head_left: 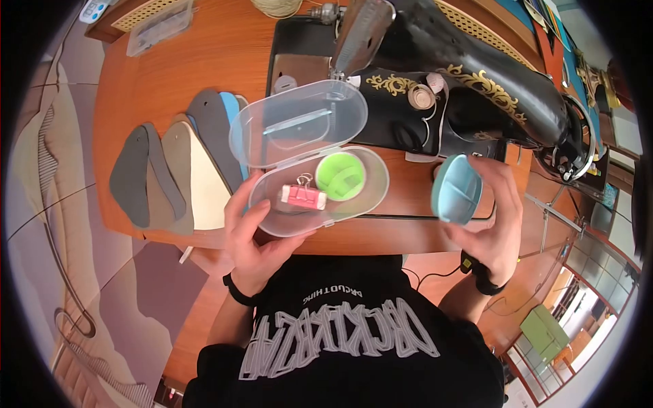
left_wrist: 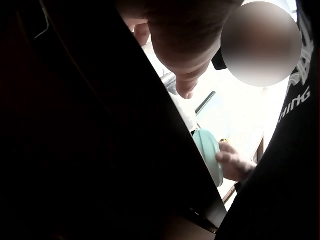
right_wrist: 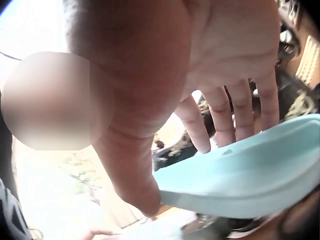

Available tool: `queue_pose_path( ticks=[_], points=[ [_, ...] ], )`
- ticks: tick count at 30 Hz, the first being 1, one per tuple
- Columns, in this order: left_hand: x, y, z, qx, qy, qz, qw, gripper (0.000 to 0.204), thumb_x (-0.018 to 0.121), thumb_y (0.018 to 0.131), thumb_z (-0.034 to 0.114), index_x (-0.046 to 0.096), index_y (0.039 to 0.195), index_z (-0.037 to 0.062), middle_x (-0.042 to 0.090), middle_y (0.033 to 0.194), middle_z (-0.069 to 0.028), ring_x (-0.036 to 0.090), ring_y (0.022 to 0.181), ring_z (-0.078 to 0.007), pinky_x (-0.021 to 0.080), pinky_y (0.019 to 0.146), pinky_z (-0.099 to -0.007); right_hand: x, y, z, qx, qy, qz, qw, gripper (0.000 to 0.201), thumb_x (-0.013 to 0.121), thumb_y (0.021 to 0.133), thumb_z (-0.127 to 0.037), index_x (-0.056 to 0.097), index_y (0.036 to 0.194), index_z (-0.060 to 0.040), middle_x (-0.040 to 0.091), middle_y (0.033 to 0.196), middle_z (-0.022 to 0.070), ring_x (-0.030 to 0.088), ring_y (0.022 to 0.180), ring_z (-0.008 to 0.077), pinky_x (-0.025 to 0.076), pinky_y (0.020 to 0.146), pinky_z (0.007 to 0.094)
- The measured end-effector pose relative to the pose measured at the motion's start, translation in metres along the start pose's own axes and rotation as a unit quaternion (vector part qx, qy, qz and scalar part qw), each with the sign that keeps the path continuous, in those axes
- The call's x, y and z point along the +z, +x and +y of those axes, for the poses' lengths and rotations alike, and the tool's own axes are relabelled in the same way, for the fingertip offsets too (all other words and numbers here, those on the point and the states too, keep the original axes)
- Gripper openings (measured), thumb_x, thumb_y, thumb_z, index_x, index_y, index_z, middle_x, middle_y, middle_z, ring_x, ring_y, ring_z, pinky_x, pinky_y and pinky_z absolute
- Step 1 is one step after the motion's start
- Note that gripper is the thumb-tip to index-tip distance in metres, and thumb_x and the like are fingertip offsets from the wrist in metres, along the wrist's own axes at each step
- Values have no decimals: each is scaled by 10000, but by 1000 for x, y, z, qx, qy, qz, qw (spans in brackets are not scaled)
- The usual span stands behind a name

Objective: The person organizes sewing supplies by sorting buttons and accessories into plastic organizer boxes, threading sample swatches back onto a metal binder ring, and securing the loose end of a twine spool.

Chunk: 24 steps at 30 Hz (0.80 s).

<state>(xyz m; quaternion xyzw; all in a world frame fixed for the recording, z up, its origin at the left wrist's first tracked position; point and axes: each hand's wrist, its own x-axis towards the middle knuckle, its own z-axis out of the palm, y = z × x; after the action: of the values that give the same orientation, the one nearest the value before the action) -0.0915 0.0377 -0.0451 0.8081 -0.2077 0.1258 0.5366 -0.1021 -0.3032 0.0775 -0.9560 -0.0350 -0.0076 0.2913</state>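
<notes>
My left hand holds the left end of an oval clear plastic box, fingers at its side and thumb along its front. The hinged clear lid is tipped back toward the sewing machine. Inside lie a bright green round container and a pink-and-white block with a binder clip on it. To the right, my right hand grips a light-blue divided tray by its edges, raised and tilted so its compartments show. In the right wrist view the tray lies between thumb and fingertips.
A black sewing machine with gold decoration fills the back right. A spool sits on its bed. Grey, beige and blue flat shaped pieces lie at left. A shallow clear container stands at the back left.
</notes>
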Motion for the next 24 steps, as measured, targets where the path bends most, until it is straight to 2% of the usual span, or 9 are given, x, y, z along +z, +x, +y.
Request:
queue_pose_path(
  ticks=[3, 4, 6, 11, 13, 14, 16, 19, 24],
  points=[
    [2, 1, 0, 5, -28, 4, 1000, 822, 958, 722, 115, 479, 1390, 97, 460, 1481, -264, 556, 1340, -434, 548, 1066, -514, 19, 25, -42, -135, 57, -13, 989, 743, 907, 609, -213, 663, 1282, -13, 637, 1264, 144, 656, 1120, 337, 539, 947, 470],
    [3, -2, -4, 6, -54, 15, 998, 853, 957, 722, 113, 462, 1416, 97, 463, 1486, -271, 554, 1343, -432, 540, 1072, -516, 36, 45, -65, -223, 17, -56, 973, 706, 896, 629, -194, 669, 1276, -26, 631, 1252, 120, 632, 1105, 317, 515, 933, 448],
    [9, -3, -11, 19, -99, 43, 994, 945, 953, 724, 110, 406, 1494, 99, 487, 1485, -293, 561, 1337, -435, 520, 1081, -526, 49, 58, -81, -243, 14, -86, 966, 632, 877, 670, -189, 677, 1251, -40, 619, 1261, 97, 606, 1122, 307, 488, 938, 424],
    [4, -3, -5, -20, -56, 35, 998, 929, 955, 724, 142, 434, 1492, 107, 528, 1438, -303, 590, 1295, -448, 545, 1041, -527, 73, 71, -78, -284, 9, -116, 952, 572, 862, 738, -282, 685, 1257, -120, 595, 1310, 66, 584, 1165, 304, 485, 962, 453],
    [0, 5, -4, 73, 37, 4, 997, 945, 926, 769, 169, 366, 1525, 90, 475, 1464, -344, 567, 1308, -477, 563, 1022, -519, 79, 69, -75, -309, 9, -118, 944, 491, 823, 789, -369, 697, 1244, -236, 564, 1361, 51, 562, 1218, 305, 474, 1029, 495],
    [0, 8, -1, 74, 35, 3, 997, 945, 926, 769, 169, 366, 1525, 90, 475, 1464, -344, 567, 1308, -477, 563, 1022, -519, 83, 67, -74, -307, 8, -118, 944, 491, 823, 789, -369, 697, 1244, -236, 564, 1361, 51, 562, 1218, 305, 474, 1029, 495],
    [0, 10, 5, 58, 70, -7, 996, 815, 918, 782, 203, 479, 1456, 77, 485, 1456, -320, 566, 1306, -479, 565, 1014, -522, 89, 61, -74, -311, -29, -94, 945, 417, 784, 826, -411, 703, 1224, -314, 540, 1401, 52, 539, 1283, 309, 436, 1113, 532],
    [-1, 9, 5, 66, 87, -14, 994, 734, 913, 788, 212, 546, 1408, 70, 456, 1481, -310, 555, 1317, -479, 565, 1017, -526, 93, 55, -68, -303, -49, -89, 948, 560, 838, 725, -425, 715, 1270, -394, 532, 1493, 48, 494, 1394, 319, 396, 1177, 553],
    [1, 4, 7, 55, 117, -15, 992, 714, 878, 834, 240, 541, 1437, 56, 403, 1524, -307, 499, 1375, -475, 556, 1030, -510, 105, 49, -63, -300, -60, -64, 950, 557, 804, 760, -475, 698, 1304, -420, 484, 1572, 29, 439, 1465, 310, 353, 1204, 555]
  ],
)
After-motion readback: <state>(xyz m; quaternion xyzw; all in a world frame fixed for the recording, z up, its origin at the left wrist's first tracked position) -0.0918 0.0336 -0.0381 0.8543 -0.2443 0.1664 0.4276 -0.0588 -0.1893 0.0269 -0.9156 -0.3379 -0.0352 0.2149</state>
